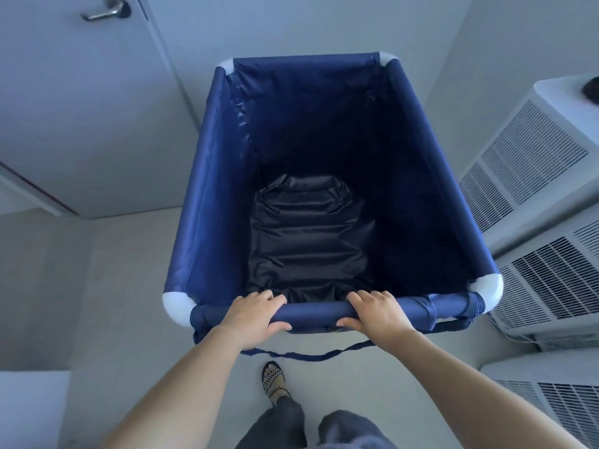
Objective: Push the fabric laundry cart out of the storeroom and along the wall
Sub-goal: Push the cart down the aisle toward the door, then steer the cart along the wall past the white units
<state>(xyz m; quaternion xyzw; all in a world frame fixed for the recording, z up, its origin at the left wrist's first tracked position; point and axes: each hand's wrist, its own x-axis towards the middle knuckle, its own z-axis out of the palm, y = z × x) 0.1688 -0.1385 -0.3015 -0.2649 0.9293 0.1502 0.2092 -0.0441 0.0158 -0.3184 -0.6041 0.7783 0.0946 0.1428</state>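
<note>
A navy fabric laundry cart (207, 196) with white corner joints fills the middle of the head view. Its inside holds only a dark crumpled liner at the bottom. My left hand (256, 314) and my right hand (377, 311) both grip the near top rail, fingers curled over it, thumbs underneath. A loose navy strap hangs below the rail. The cart's far end points at a pale wall just right of a door.
A closed grey door (81, 108) with a metal lever handle (105, 11) stands at the left. White air-conditioner units (534, 196) are stacked close along the cart's right side. Pale floor (123, 286) lies to the left. My sandalled foot (275, 382) is behind the cart.
</note>
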